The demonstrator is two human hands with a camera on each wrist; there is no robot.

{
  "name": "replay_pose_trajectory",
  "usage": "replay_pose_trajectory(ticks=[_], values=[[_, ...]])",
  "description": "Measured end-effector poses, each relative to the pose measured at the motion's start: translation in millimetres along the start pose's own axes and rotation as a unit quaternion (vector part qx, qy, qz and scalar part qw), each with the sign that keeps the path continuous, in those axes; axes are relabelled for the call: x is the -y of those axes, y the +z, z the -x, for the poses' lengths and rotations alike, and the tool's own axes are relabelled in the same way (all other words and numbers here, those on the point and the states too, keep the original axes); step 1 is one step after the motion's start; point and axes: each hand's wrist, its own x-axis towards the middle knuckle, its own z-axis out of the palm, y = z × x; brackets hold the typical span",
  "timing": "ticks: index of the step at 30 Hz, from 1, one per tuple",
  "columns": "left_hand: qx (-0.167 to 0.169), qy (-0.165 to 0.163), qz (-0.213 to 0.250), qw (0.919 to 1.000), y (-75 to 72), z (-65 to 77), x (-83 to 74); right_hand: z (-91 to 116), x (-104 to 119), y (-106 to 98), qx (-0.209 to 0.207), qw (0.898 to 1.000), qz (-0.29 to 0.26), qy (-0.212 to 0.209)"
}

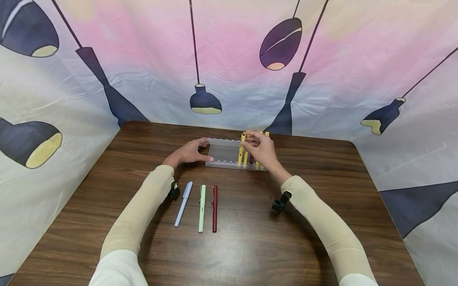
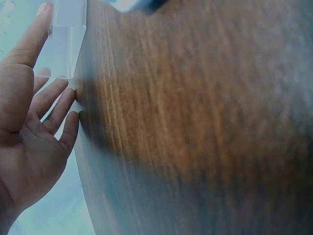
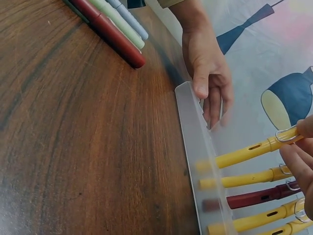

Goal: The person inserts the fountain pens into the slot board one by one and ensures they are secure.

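A clear plastic pen rack (image 1: 223, 153) with scalloped edges stands toward the back of the table. My right hand (image 1: 264, 151) pinches the clip end of a yellow pen (image 3: 244, 155), whose other end is at the rack's front wall. Beside it in the rack lie more yellow pens (image 3: 249, 180) and one dark red pen (image 3: 257, 197), partly hidden by that hand in the head view. At the rack's left end is my left hand (image 1: 189, 153), its thumb straight against the front corner and its fingers loosely extended behind.
On the table (image 1: 272, 246), nearer than the rack, lie a light blue pen (image 1: 183, 204), a pale green pen (image 1: 202, 208) and a dark red pen (image 1: 214, 208), side by side. A cloth backdrop (image 1: 239, 95) printed with lamps hangs behind the table edge.
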Motion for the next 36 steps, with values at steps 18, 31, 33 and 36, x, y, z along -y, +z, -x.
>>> replay_pose_trajectory(ticks=[18,31,33,36], values=[[0.000,0.005,-0.003,1.0000,-0.8,0.2,0.4,-1,4,-1,-0.016,0.984,0.140,-0.108],[0.002,0.003,-0.002,1.0000,-0.7,-0.1,0.0,-9,8,1,-0.031,0.979,0.175,-0.097],[0.001,0.002,0.000,1.0000,-0.5,-0.6,0.9,-10,10,1,-0.031,0.979,0.180,-0.090],[0.001,0.002,0.002,1.0000,-0.5,-0.8,1.5,-11,10,1,-0.031,0.979,0.185,-0.084]])
